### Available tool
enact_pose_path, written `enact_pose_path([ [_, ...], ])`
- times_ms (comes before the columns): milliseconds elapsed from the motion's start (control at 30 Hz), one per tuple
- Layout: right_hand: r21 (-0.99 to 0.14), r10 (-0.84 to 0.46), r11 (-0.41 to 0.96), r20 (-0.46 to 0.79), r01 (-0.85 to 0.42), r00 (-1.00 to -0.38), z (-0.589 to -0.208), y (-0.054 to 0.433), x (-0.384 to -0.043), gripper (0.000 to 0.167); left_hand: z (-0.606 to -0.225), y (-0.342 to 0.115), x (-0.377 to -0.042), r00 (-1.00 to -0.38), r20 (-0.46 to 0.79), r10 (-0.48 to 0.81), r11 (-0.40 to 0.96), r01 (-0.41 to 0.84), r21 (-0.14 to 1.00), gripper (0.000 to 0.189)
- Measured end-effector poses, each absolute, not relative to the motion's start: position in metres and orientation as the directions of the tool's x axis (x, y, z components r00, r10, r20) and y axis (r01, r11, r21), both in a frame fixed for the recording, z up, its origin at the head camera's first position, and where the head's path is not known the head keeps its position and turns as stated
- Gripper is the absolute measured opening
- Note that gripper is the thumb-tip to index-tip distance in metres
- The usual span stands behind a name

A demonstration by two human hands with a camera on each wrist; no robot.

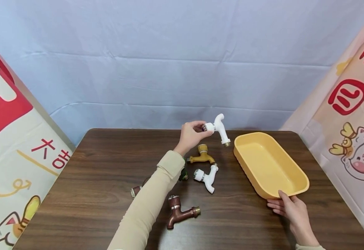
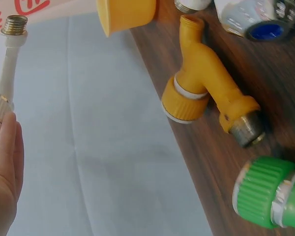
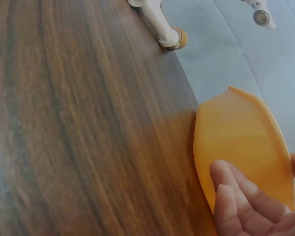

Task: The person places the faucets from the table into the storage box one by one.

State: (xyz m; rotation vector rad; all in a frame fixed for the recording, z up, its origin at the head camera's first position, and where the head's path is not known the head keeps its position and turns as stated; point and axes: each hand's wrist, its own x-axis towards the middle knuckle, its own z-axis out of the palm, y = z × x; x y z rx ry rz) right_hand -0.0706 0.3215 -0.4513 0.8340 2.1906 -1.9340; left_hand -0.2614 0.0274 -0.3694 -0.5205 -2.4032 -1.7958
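near the far edge of the table (image 1: 85, 194), the person's left hand (image 1: 190, 135) pinches a white tap (image 1: 221, 130) by its ribbed knob; towards the right edge, the right hand (image 1: 297, 212) grips a yellow tray (image 1: 271, 163) at its near end. firm pinch, steady tray: likely best.

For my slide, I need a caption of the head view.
A white tap in the left grip, a yellow tray in the right grip, more taps on the table.

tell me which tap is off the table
The white tap pinched in the left hand: it is up in the air, while the second white tap, the yellow tap and the rest lie on the table.
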Motion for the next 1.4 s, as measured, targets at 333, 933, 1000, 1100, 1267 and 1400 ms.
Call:
enact_pose_path([
  [333, -0.887, 0.332, 0.045, -0.42, 0.459, -0.845, -0.451, 0.321, -0.069, 0.04, -0.362, 0.047, -0.264, -0.936, 0.265, 0.23, 0.261, 0.322, 0.91, 0.036],
  [933, -0.899, 0.319, 0.02, -0.41, 0.438, -0.855, -0.452, 0.322, -0.07, 0.048, -0.362, 0.072, -0.263, -0.946, 0.249, 0.208, 0.182, 0.288, 0.94, 0.035],
  [1000, -0.9, 0.317, 0.022, -0.407, 0.435, -0.857, -0.452, 0.321, -0.07, 0.05, -0.363, 0.074, -0.263, -0.952, 0.237, 0.195, 0.169, 0.27, 0.948, 0.035],
  [1100, -0.902, 0.32, 0.023, -0.402, 0.431, -0.858, -0.452, 0.321, -0.07, 0.05, -0.363, 0.079, -0.262, -0.958, 0.225, 0.176, 0.144, 0.251, 0.957, 0.037],
  [1267, -0.906, 0.31, 0.004, -0.402, 0.424, -0.862, -0.452, 0.322, -0.069, 0.045, -0.365, 0.089, -0.262, -0.96, 0.225, 0.166, 0.123, 0.246, 0.961, 0.037],
  [1400, -0.902, 0.312, 0.007, -0.408, 0.432, -0.858, -0.452, 0.323, -0.068, 0.047, -0.369, 0.096, -0.263, -0.95, 0.251, 0.185, 0.15, 0.28, 0.948, 0.035],
])
